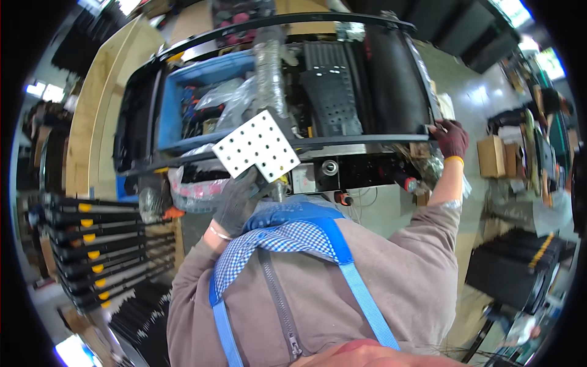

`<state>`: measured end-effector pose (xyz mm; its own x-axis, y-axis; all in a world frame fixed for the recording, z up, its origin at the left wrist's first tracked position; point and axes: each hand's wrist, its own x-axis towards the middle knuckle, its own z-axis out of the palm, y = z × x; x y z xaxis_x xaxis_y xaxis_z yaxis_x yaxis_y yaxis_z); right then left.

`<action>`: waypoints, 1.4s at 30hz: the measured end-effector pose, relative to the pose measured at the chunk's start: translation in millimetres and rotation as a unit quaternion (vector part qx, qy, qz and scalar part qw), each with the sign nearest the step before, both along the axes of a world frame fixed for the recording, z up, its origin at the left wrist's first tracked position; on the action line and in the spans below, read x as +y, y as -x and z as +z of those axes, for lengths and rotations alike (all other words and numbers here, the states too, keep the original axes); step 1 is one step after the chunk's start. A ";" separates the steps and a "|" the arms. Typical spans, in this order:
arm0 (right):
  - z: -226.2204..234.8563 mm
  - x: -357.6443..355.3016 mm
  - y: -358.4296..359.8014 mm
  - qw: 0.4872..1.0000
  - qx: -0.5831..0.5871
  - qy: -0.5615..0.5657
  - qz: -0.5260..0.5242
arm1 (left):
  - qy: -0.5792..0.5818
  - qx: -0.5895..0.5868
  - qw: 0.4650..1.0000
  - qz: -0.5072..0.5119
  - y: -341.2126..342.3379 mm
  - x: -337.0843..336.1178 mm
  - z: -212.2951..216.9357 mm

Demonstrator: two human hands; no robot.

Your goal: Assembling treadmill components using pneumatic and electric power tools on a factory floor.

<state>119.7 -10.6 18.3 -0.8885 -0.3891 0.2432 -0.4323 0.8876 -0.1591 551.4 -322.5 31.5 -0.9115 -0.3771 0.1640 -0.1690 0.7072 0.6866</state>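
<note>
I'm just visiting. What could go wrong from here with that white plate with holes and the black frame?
Two possible risks:
1. The white plate is held near its lower edge by the gloved left grip, so it might tip or slip and knock the black frame or fall among the things in the blue bin.
2. The right grip is at the frame's near right corner; if the frame shifted, fingers there might get pinched.

No words, labels, numbers or signs can be read on anything here.
</note>
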 end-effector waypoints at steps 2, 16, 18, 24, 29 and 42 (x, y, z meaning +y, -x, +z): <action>9.2 -16.1 -16.0 0.999 0.046 -0.028 0.001 | -0.096 0.037 0.994 0.023 -5.2 0.9 -9.4; -3.4 -167.3 -197.4 0.634 -0.609 0.337 0.337 | -0.747 0.014 0.663 0.054 20.3 30.6 -21.7; 1.6 -177.3 -188.2 0.631 -0.616 0.323 0.344 | -0.665 0.040 0.746 0.006 19.6 31.1 -29.4; -1.1 -193.6 -99.2 0.640 -0.521 0.484 0.292 | -0.747 0.127 0.650 0.049 -3.0 33.6 -45.0; -64.6 -169.3 3.8 0.716 -0.499 0.427 0.236 | -0.753 0.142 0.636 0.095 -38.8 30.9 -52.4; -3.2 -194.0 -199.0 0.931 -0.039 0.157 0.327 | -0.720 0.222 0.606 0.256 -267.2 114.4 -93.0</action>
